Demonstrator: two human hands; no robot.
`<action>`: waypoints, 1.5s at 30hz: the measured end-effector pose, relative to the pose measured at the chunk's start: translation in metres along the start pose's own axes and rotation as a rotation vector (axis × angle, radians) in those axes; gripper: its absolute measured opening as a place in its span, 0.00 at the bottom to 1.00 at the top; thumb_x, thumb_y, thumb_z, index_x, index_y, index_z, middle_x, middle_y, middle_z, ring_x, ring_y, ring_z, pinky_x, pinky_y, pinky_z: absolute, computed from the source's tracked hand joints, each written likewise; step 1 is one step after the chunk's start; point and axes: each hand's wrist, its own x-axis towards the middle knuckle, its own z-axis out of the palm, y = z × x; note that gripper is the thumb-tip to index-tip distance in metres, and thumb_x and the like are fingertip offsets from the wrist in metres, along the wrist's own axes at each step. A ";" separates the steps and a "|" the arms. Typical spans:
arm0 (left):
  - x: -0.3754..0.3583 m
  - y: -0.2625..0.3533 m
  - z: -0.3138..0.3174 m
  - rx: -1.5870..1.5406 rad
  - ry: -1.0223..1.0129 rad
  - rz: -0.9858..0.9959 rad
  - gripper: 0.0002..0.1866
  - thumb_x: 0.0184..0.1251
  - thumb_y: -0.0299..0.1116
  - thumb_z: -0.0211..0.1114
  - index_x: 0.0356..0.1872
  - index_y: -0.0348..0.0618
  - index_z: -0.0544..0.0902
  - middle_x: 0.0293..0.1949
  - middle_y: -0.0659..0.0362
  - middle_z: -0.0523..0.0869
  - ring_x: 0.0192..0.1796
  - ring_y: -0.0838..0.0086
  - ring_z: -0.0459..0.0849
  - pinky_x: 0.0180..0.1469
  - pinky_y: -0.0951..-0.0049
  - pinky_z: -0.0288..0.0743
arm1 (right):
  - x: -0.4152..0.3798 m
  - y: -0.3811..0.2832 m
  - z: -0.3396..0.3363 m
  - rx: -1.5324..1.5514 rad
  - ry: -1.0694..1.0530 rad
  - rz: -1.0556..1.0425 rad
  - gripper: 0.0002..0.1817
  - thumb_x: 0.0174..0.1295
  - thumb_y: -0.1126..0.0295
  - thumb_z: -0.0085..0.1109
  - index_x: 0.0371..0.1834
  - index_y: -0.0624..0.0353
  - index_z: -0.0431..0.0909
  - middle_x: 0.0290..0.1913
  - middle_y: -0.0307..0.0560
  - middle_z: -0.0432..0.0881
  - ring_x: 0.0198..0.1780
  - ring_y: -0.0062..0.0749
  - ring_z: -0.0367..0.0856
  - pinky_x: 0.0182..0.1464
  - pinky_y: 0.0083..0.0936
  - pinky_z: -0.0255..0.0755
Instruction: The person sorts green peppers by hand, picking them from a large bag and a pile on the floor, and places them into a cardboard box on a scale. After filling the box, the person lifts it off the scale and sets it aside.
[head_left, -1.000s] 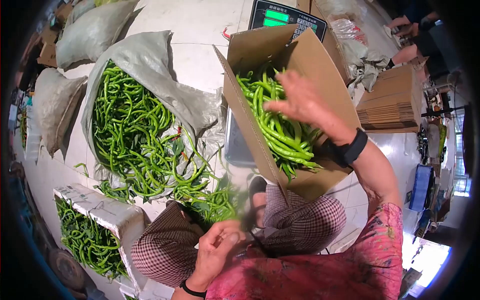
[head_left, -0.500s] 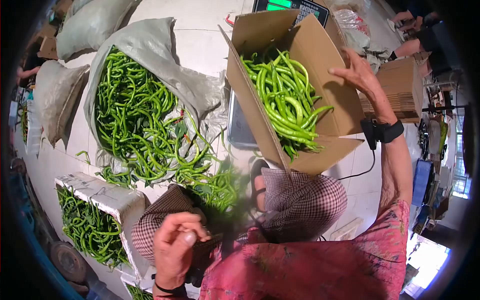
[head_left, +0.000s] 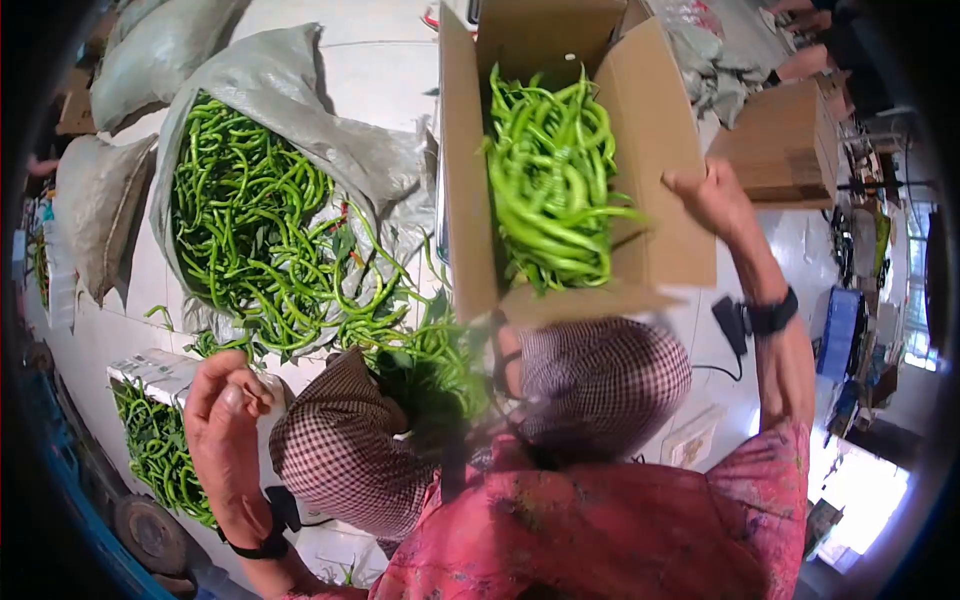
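One white tiled floor [head_left: 385,80]; at left on it, large open-mouthed grey woven sack [head_left: 265,75]. Next, tall open brown corrugated-cardboard box [head_left: 655,130], right of sack. Then white foam crate [head_left: 152,370], lower left, below sack in view. Pinching box's right panel with right hand [head_left: 705,200], thumb on inner face, fingers curled. Holding left hand [head_left: 228,415] half-curled over crate, thumb close to fingertips; cannot tell if pinching anything. Smallest: long glossy bright-green chilli peppers [head_left: 555,190], heaped inside box, partly blurred; same kind packed in crate and in sack, spilling past sack mouth.
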 end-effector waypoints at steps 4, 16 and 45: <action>0.015 -0.003 -0.008 -0.020 0.034 -0.021 0.16 0.66 0.31 0.62 0.52 0.34 0.76 0.32 0.59 0.79 0.35 0.77 0.76 0.40 0.78 0.69 | 0.015 0.025 0.003 -0.148 0.028 -0.049 0.17 0.53 0.63 0.64 0.39 0.67 0.81 0.27 0.45 0.84 0.33 0.26 0.82 0.38 0.28 0.75; 0.055 -0.111 -0.043 0.159 -0.039 -0.341 0.13 0.67 0.32 0.61 0.51 0.41 0.78 0.34 0.61 0.82 0.37 0.77 0.80 0.41 0.78 0.75 | -0.033 -0.064 0.066 -0.883 -0.358 -0.470 0.28 0.53 0.58 0.68 0.50 0.69 0.74 0.46 0.62 0.79 0.52 0.57 0.78 0.53 0.45 0.71; 0.151 -0.310 -0.197 0.769 0.618 0.007 0.16 0.56 0.31 0.66 0.46 0.36 0.81 0.38 0.47 0.86 0.42 0.56 0.85 0.47 0.61 0.76 | -0.124 -0.109 0.311 0.156 -0.782 -0.060 0.13 0.61 0.67 0.60 0.43 0.65 0.80 0.36 0.44 0.84 0.34 0.26 0.81 0.40 0.25 0.75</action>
